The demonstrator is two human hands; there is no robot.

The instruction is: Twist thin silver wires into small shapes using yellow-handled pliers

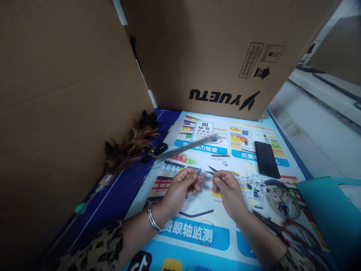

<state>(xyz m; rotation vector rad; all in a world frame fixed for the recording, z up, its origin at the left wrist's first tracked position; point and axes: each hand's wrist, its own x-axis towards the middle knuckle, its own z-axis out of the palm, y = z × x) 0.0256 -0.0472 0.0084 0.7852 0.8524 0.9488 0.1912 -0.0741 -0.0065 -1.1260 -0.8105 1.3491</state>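
Observation:
My left hand [182, 188] is closed, thumb and fingertips pinching a small loop of thin wire [198, 172]. Facing it across a narrow gap, my right hand [228, 190] is closed around a dark tool with two pointed tips [212, 169]. Those tips stand apart and point toward the left hand; most of the tool is hidden by the fingers, so I cannot tell scissors from tweezers. Just beyond the hands lies a tiny dark ring [225, 163]. A bundle of thin straight wires [187, 147] lies behind the left hand.
Cardboard panels [180, 56] wall the left and back. Feathers [128, 145] lie left. To the right are a black phone [267, 160], a clear round dish [284, 203], red-handled scissors [300, 234] and a teal folder [331, 210]. A thin wire hoop [214, 229] lies in front.

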